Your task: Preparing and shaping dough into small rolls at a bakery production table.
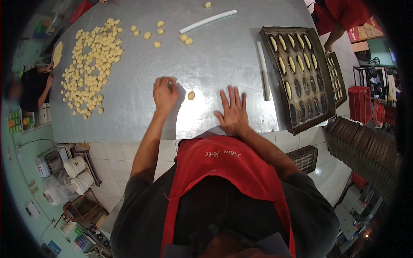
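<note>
A small pale-yellow dough ball point(191, 95) rests on the metal table point(142, 69) between my two hands. Just left of it is my left hand point(165, 95), fingers loosely bent and thumb apart, with nothing visible in it; the fingertips are slightly blurred. My right hand point(234, 111) lies flat near the table's front edge, fingers spread, holding nothing. To its right stands a dark baking tray point(297, 124) with elongated dough pieces point(292, 64) in its upper hollows; several lower hollows hold no dough. A pale rod point(263, 71) lies along the tray's left side.
Many dough balls point(92, 64) cover the table's left part, with a few loose ones point(157, 44) farther back. Another pale rod point(208, 21) lies at the back. People stand at the left and far right, a second tray point(337, 79) by the right one. Stacked trays point(361, 150) stand at right.
</note>
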Tool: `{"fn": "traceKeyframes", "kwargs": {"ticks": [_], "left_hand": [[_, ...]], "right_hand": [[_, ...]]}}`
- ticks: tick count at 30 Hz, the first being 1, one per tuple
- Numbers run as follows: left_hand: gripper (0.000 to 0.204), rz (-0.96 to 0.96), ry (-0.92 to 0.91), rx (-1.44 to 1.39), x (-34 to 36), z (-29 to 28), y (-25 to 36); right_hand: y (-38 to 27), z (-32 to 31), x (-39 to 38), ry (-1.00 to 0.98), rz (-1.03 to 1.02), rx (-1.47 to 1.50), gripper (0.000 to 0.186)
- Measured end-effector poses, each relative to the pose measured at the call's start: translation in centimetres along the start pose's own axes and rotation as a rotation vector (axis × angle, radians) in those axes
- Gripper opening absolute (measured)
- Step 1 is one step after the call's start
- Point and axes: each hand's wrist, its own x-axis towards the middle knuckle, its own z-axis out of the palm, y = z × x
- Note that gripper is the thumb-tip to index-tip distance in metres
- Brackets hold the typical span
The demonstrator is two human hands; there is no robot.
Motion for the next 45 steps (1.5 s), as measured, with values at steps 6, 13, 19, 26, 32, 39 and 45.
{"fn": "traceKeyframes", "kwargs": {"ticks": [6, 13, 19, 26, 32, 39, 45], "left_hand": [[0.036, -0.030, 0.060, -0.051, 15.7, 7.1, -0.8], [0.034, -0.169, 0.042, -0.205, 20.5, 8.7, -3.6], [0.024, 0.005, 0.161, -0.135, 11.2, 2.7, -13.1], [0.022, -0.501, 0.056, -0.906, 0.2, -2.5, -5.9], [0.022, -0.325, -0.169, -0.731, -4.1, 0.8, 3.8], [0.042, 0.168, -0.178, -0.246, -5.5, 11.3, 17.9], [0.058, 0.449, -0.261, 0.141, -9.7, 8.0, 18.1]], "right_hand": [[2.3, -0.9, 9.6, 0.335, 0.064, 0.079, 0.071], [3.9, -2.9, -0.9, 0.242, 0.024, 0.298, 0.058], [9.1, -5.6, -1.0, 0.413, 0.078, 0.423, 0.024], [22.6, -14.6, -2.9, 1.204, 0.493, 0.745, 0.029], [24.0, -11.7, -3.8, 0.676, 0.531, 0.023, 0.039], [15.2, -4.8, 5.8, 0.547, 0.246, 0.091, 0.034], [14.1, -4.3, 0.0, 0.309, 0.058, 0.172, 0.034]]}}
